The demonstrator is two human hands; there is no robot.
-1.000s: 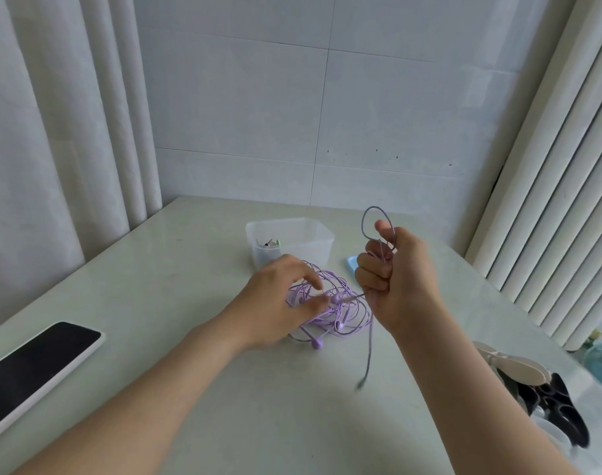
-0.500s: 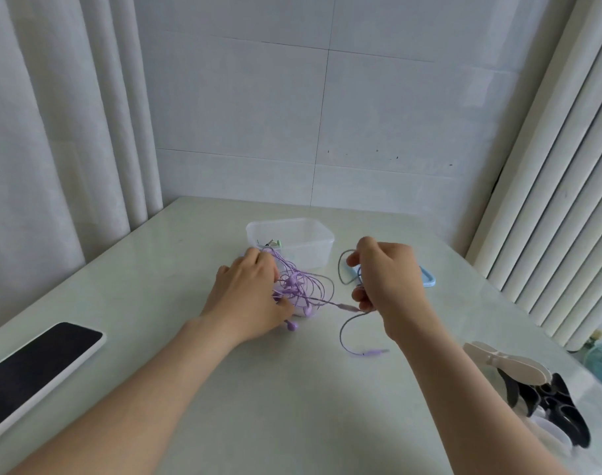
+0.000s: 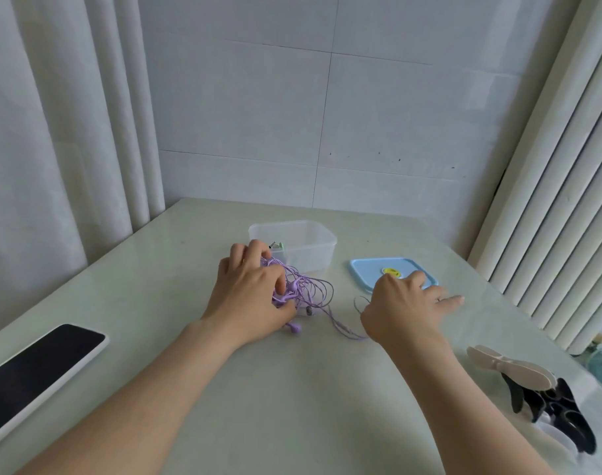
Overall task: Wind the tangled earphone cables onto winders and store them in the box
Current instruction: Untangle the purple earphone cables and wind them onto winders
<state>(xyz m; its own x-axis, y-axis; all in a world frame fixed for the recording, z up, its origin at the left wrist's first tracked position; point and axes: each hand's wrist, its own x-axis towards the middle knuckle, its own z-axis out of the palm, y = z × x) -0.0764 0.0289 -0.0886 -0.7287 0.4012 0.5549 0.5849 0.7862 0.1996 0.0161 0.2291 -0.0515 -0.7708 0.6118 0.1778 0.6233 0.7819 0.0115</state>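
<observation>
The right hand [image 3: 399, 303] has let go of the thin strand it pinched half a second ago and slid rightward. Its fingers are now straight and spread over the near edge of the flat, round-cornered blue lid [image 3: 368, 273], and the loose strand [image 3: 340, 325] lies curved on the glossy pale table [image 3: 292, 389] by its wrist. The left hand [image 3: 248, 296], fingers curled, grips the tangled purple earphone cable [image 3: 310, 293], a wiry heap of loops and bulbous buds just in front of the translucent plastic box [image 3: 313, 241].
</observation>
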